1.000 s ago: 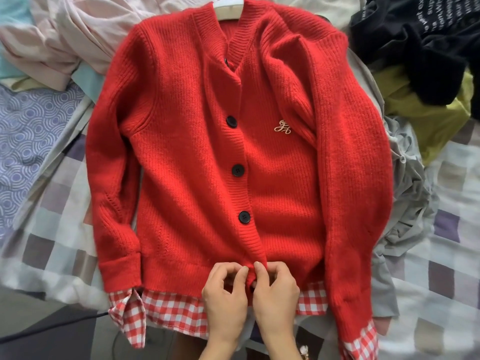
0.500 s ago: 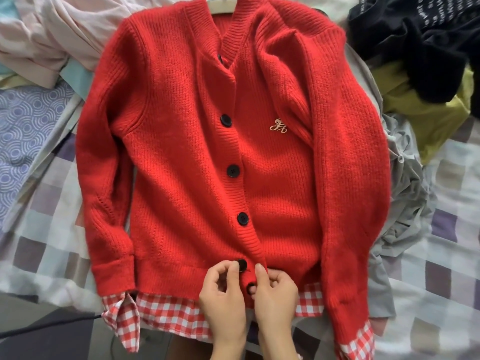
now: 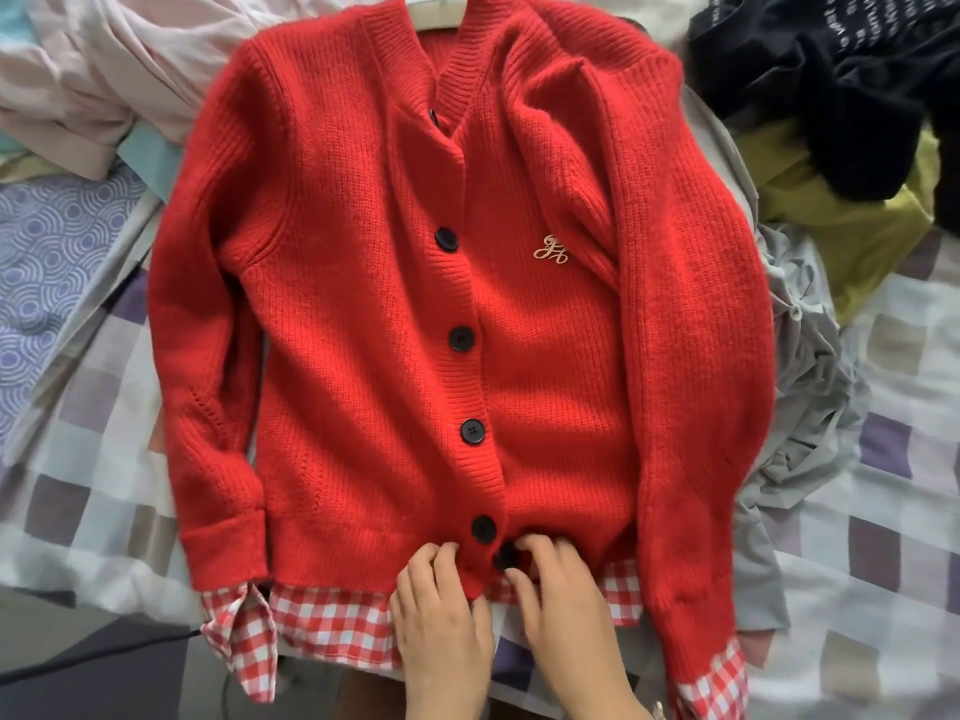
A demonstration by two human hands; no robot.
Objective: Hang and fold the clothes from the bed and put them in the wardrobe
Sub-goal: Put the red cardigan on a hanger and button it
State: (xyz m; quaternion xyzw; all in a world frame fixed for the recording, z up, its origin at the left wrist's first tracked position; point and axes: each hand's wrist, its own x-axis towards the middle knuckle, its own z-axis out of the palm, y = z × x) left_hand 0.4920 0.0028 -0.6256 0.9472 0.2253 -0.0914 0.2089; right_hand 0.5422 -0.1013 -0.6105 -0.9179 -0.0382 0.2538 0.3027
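Checked bed (image 3: 883, 537), near edge: red cardigan (image 3: 353, 314) hem is being pinched by L hand (image 3: 441, 621) & R hand (image 3: 563, 610), both curled at lowest button (image 3: 503, 557).

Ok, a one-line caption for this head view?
Left hand grips the hem, right hand pinches the lowest button of a red cardigan on a white hanger, on the checked bedspread.

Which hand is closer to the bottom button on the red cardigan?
The right hand: it pinches the bottom button; the left hand grips the cardigan hem just left of it.
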